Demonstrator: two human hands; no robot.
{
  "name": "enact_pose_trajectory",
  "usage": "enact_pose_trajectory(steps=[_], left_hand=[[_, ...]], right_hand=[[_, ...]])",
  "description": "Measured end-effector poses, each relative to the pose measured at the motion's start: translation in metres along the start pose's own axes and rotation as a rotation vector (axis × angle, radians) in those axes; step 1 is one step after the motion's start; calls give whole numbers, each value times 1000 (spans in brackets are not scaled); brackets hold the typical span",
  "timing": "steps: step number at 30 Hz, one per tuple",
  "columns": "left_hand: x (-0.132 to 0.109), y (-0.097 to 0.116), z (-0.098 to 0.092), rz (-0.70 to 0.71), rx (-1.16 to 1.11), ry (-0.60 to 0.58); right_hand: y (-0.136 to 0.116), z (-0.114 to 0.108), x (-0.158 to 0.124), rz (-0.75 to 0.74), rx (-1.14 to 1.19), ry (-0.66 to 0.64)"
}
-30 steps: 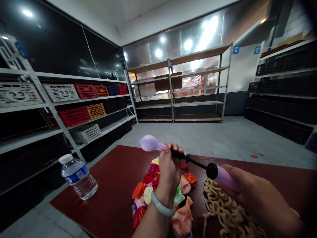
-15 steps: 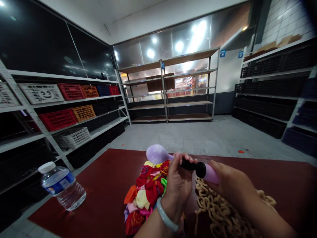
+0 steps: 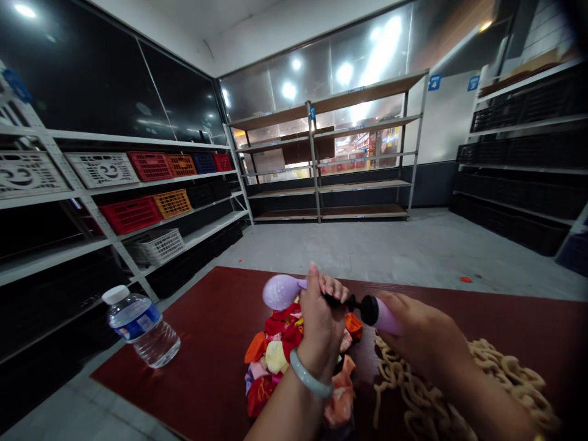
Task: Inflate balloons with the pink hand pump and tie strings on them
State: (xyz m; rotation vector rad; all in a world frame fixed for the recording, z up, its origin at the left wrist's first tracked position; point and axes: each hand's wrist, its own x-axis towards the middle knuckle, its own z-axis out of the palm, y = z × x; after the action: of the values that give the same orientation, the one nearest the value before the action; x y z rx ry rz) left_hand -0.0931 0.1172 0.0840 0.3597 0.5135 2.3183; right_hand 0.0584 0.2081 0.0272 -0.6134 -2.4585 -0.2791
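The left hand [image 3: 324, 312] had its fingers curled around the black section of a pump [image 3: 387, 317], its thumb raised; the right hand [image 3: 420, 324] was closed around the pump's lilac end. The pump thus lay between both grips, above the table [image 3: 206, 380], and a partly filled lilac balloon [image 3: 281, 292] stuck out just left of the left grip. Whether the left fingers also pinched the balloon's neck could not be told, since the hand hid that join.

If the neck was poorly seated, a hard stroke from the right could have blown the balloon off or leaked air; too much air could have burst it. A jerk of the left wrist might have scattered the limp balloons [image 3: 275, 356] heaped just beneath it.

Well left of the grips, a bottle [image 3: 146, 331] wore a blue label whose print was too small to read. Far beyond the right hand, a blue sign [image 3: 434, 82] showed a "4"; the writing on a second blue sign [image 3: 473, 83], farther right, was blurred.
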Motion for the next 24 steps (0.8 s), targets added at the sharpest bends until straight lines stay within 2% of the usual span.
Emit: enact_pose_trajectory(steps=[5,8,12,15,18,21,24], left_hand=[[17,22,-9,57,-12,51],[22,25,-11,86,-31,62],[16,6,-11,45,-32,57],[4,-18,-6,-34,-6,23],[-9,-34,0,-51,20,5],[-16,-34,4,-70,37,-9],[-10,-17,4,-44,48,-25]], right_hand=[[27,9,-13,28,-11,4],[32,9,-13,45,-24,-12],[24,8,-13,53,-35,-46],[12,5,-11,55,-44,-66],[0,-1,-9,67,-35,-83],[-7,-6,-8,56,15,-97],[-4,-5,-9,35,44,-82]])
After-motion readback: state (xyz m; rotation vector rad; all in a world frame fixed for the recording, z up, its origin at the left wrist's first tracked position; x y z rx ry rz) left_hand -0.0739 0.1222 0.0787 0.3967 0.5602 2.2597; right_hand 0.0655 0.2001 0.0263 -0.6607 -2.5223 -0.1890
